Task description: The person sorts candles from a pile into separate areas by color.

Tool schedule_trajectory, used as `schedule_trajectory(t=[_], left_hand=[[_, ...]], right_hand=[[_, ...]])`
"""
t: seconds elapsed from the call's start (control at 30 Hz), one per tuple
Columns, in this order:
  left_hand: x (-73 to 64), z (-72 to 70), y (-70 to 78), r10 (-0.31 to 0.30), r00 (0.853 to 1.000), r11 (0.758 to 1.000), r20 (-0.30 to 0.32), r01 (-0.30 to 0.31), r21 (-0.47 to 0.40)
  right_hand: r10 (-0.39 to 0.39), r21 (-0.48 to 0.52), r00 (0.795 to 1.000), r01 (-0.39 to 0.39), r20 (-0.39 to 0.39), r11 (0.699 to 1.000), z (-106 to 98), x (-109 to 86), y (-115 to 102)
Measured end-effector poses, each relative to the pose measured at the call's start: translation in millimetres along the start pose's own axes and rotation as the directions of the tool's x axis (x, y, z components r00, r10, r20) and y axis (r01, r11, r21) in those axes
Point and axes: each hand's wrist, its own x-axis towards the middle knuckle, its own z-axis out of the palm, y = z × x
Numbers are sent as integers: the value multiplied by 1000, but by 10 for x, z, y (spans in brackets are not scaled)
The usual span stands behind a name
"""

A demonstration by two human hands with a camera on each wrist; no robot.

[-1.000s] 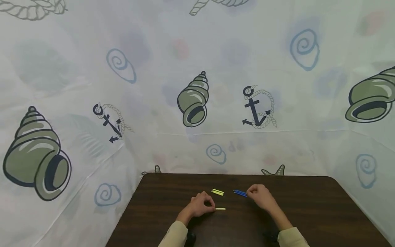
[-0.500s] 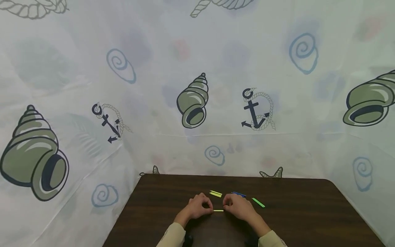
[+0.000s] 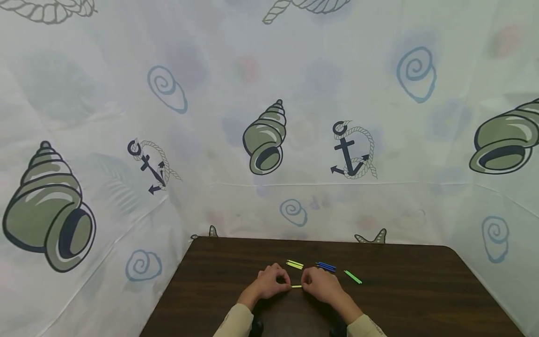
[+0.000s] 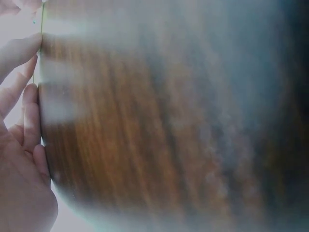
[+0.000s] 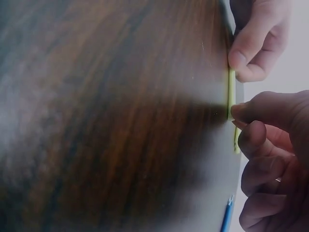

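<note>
A single thin yellow stick (image 3: pixel 296 286) lies crosswise close over the dark table, between the two hands. My left hand (image 3: pixel 268 282) pinches its left end between thumb and index finger. At the other end, the thumb and index finger of my right hand (image 3: pixel 323 283) pinch the same stick. The right wrist view shows this yellow stick (image 5: pixel 231 92) running from one hand's fingertips to the other's. In the left wrist view only a thin edge of the stick (image 4: pixel 42 21) shows beyond the left hand (image 4: pixel 21 125).
Beyond the hands lie a few yellow sticks (image 3: pixel 294 264), and several blue sticks (image 3: pixel 326 267) are just behind the right hand. Green sticks (image 3: pixel 353 276) lie to the right. The brown wooden table (image 3: pixel 421 290) meets a shell-and-anchor printed cloth (image 3: pixel 210 140) behind it.
My right hand has come left and nearer from the blue sticks to the yellow stick's right end, uncovering the green sticks. The left hand has stayed at the stick's left end.
</note>
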Motion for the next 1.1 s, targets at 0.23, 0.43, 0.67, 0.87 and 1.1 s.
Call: schedule_trajectory(t=[0.23, 0.43, 0.67, 0.87, 1.1], left_hand=[[68, 56, -103, -13, 1000, 1000, -27, 13, -4], [57, 47, -102, -11, 1000, 1000, -9, 11, -13], [-23, -100, 129, -67, 998, 997, -14, 67, -23], [-131, -197, 328, -115, 992, 993, -58, 116, 14], [-143, -156, 302, -124, 989, 992, -76, 125, 18]], right_hand=[[-26, -63, 999, 28, 34, 998, -11, 15, -44], [-70, -113, 995, 78, 70, 991, -36, 32, -52], [-76, -140, 996, 82, 52, 987, -73, 97, -52], [-58, -170, 998, 52, -36, 984, -74, 168, -57], [-26, -184, 992, 3, -123, 983, 15, 261, -44]])
